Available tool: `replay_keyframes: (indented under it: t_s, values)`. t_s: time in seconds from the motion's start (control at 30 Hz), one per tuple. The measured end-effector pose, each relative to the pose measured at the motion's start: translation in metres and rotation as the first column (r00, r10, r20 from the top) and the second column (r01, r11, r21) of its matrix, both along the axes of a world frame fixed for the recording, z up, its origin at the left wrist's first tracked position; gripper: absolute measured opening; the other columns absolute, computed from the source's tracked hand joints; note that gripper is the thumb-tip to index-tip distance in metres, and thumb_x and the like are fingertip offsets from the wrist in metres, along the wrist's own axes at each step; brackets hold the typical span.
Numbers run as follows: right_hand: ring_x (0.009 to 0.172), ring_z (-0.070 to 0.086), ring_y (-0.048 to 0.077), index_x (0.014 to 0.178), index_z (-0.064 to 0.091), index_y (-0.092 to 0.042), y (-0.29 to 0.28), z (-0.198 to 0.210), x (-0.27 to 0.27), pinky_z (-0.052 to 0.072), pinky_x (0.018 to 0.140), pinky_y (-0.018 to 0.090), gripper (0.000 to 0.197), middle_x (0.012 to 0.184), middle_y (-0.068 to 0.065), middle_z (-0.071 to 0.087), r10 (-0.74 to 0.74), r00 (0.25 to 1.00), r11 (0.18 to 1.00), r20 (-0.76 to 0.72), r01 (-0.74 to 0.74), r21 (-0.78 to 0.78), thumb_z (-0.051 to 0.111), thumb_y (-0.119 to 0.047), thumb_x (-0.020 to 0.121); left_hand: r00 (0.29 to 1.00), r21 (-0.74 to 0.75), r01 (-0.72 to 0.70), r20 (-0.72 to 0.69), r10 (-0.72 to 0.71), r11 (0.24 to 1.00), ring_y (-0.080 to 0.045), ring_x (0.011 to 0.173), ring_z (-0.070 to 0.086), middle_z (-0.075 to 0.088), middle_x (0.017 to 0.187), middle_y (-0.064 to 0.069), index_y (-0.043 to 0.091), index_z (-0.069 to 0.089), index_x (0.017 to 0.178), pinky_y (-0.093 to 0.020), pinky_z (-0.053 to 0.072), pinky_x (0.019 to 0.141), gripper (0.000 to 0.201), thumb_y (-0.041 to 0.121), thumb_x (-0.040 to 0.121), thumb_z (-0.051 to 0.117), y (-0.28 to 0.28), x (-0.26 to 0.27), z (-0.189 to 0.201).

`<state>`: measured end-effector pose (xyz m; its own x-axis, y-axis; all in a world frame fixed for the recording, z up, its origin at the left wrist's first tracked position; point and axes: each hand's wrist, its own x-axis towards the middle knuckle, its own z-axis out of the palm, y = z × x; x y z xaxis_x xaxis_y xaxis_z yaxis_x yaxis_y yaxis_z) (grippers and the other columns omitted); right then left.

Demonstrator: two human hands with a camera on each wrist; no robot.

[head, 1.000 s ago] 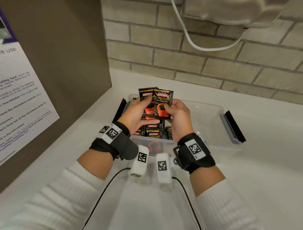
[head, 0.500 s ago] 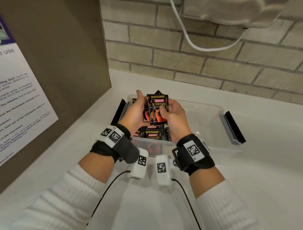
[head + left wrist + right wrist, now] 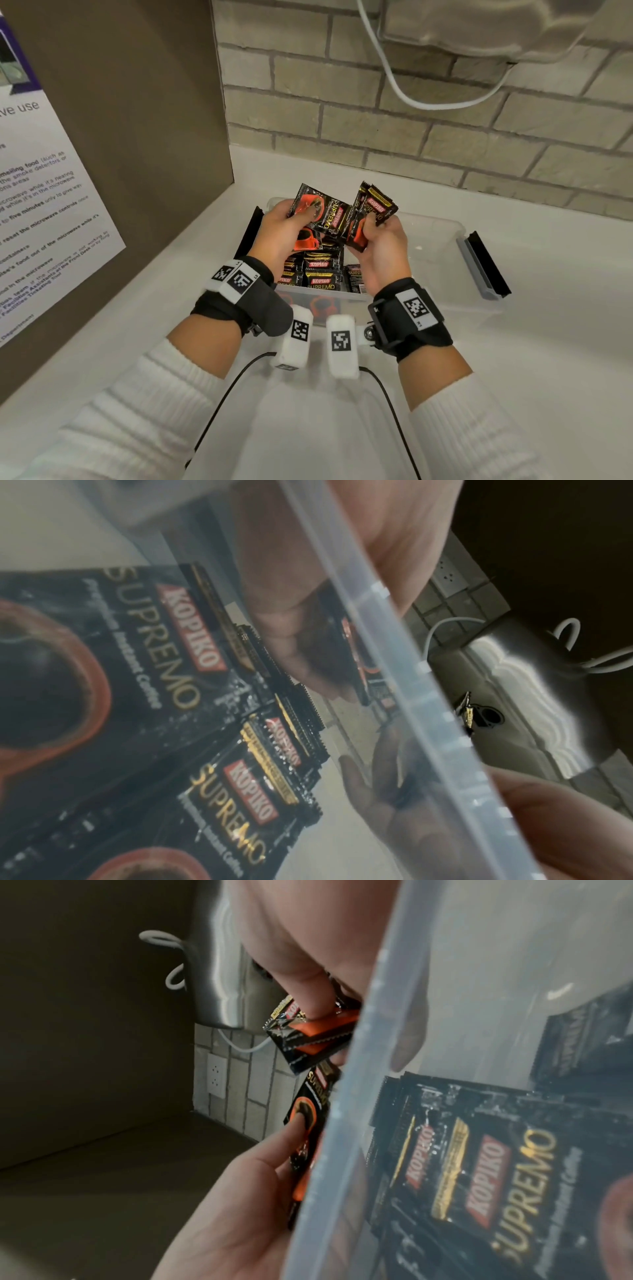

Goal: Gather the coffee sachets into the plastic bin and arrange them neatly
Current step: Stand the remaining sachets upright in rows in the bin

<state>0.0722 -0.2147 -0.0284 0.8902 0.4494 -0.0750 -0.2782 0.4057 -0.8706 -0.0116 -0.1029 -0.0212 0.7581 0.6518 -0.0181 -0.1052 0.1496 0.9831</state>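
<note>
Both hands hover over the clear plastic bin (image 3: 442,233) on the white counter. My left hand (image 3: 291,226) pinches black-and-orange Kopiko coffee sachets (image 3: 322,212), turned sideways, thumb on top. My right hand (image 3: 376,236) grips a small bunch of sachets (image 3: 371,212) held upright. More sachets (image 3: 320,274) lie flat in rows in the bin's left part; through the bin wall they appear close up in the left wrist view (image 3: 164,647) and in the right wrist view (image 3: 479,1164). The bin's rim (image 3: 387,631) crosses both wrist views.
The bin's right half shows bare floor. Grey-black latch flaps hang at its right end (image 3: 483,267) and left end (image 3: 248,229). A brown panel with a notice (image 3: 51,205) stands left; a brick wall (image 3: 376,120) behind carries a white cable (image 3: 411,99).
The single stack held together by both hands has split. My left hand has turned its sachets sideways to the left, and my right hand has drawn the others off to the right.
</note>
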Motion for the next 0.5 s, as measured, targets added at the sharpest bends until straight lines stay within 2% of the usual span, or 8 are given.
replay_keyframes:
  t_s: [0.1,0.17,0.23,0.27,0.33,0.43,0.5]
  values:
    - [0.092,0.061,0.02,0.095,0.05,-0.018,0.003,0.0,0.0,0.051,0.088,0.044,0.016,0.1,0.005,0.059,-0.021,1.0,1.0,0.022,0.021,-0.019,0.044,-0.003,0.096,1.0,0.035,-0.012,0.004,0.012,0.999,-0.018,0.098,0.062,0.066,0.108,-0.003,0.021,0.061,0.106,-0.022,0.054,0.064,0.014,0.019,0.093,0.056,0.001,0.001,-0.002]
    - [0.088,0.061,0.02,0.093,0.05,-0.017,0.003,-0.002,0.002,0.051,0.087,0.042,0.014,0.096,0.005,0.059,-0.033,0.999,0.999,0.018,0.034,-0.032,0.045,-0.004,0.095,1.0,0.035,-0.02,0.005,0.02,0.999,-0.018,0.101,0.063,0.066,0.111,-0.004,0.02,0.061,0.108,-0.026,0.056,0.074,0.016,0.02,0.093,0.056,0.002,0.002,-0.002]
    - [0.079,0.06,0.016,0.092,0.05,-0.015,0.002,-0.002,0.002,0.052,0.084,0.038,0.012,0.086,0.003,0.058,-0.029,1.0,0.999,-0.007,0.029,-0.031,0.046,-0.004,0.095,0.999,0.019,-0.014,0.034,0.014,1.0,-0.021,0.103,0.065,0.066,0.112,-0.006,0.018,0.062,0.108,-0.036,0.053,0.087,0.017,0.02,0.092,0.057,0.002,0.002,-0.002]
    - [0.073,0.058,0.013,0.092,0.05,-0.014,0.001,-0.002,0.001,0.051,0.081,0.035,0.012,0.081,0.002,0.058,-0.011,1.0,1.0,-0.026,0.011,-0.017,0.046,-0.003,0.095,0.998,-0.004,-0.006,0.058,0.006,1.0,-0.022,0.103,0.065,0.066,0.114,-0.008,0.018,0.062,0.107,-0.037,0.052,0.09,0.016,0.019,0.092,0.057,0.002,0.003,-0.002]
    - [0.069,0.057,0.011,0.094,0.051,-0.012,0.002,-0.001,-0.001,0.051,0.074,0.03,0.013,0.079,0.002,0.058,0.064,0.997,0.998,-0.047,-0.063,0.005,0.045,-0.001,0.095,0.995,-0.066,0.017,0.101,-0.011,0.998,-0.022,0.104,0.064,0.064,0.115,-0.009,0.018,0.059,0.106,-0.037,0.051,0.092,0.014,0.021,0.093,0.055,0.002,0.002,0.0]
    - [0.074,0.058,0.014,0.097,0.054,-0.01,0.004,-0.001,-0.007,0.05,0.077,0.033,0.015,0.084,0.004,0.06,0.234,0.972,0.971,-0.011,-0.234,-0.048,0.044,0.001,0.095,0.992,-0.091,0.062,0.119,-0.051,0.994,-0.017,0.101,0.062,0.065,0.107,-0.002,0.02,0.056,0.104,-0.035,0.048,0.09,0.012,0.025,0.096,0.049,0.002,0.003,0.0]
    - [0.079,0.06,0.016,0.099,0.054,-0.01,0.005,-0.001,-0.009,0.05,0.079,0.034,0.016,0.09,0.006,0.061,0.259,0.966,0.965,0.024,-0.257,-0.059,0.045,0.001,0.094,0.992,-0.067,0.097,0.09,-0.091,0.993,-0.013,0.094,0.059,0.063,0.095,0.003,0.022,0.056,0.098,-0.034,0.045,0.086,0.011,0.026,0.097,0.046,0.0,0.003,0.001]
